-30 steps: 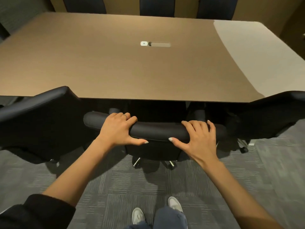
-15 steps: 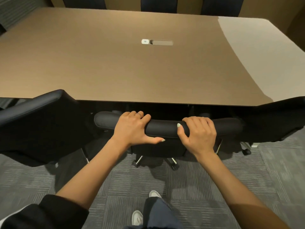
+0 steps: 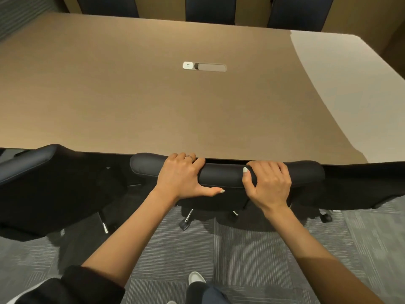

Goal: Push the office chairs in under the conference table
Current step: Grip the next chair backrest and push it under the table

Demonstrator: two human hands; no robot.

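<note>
A black office chair (image 3: 223,175) stands in front of me, the top of its backrest right at the near edge of the brown conference table (image 3: 153,102). My left hand (image 3: 184,174) grips the backrest top left of centre, fingers curled over it and thumb underneath. My right hand (image 3: 268,185) grips it right of centre in the same way. The seat is hidden under the table; only castors and chrome legs (image 3: 186,220) show below.
Another black chair (image 3: 43,189) stands angled at my left, and a third (image 3: 363,185) at my right, both close beside the middle one. Three dark chair backs (image 3: 210,8) line the table's far side. A power outlet strip (image 3: 205,67) sits mid-table. Grey carpet (image 3: 241,260) lies underfoot.
The middle chair has rolled forward until its backrest top meets the table edge. Both hands stayed on it and I have stepped closer. My right thumb came up onto the backrest.
</note>
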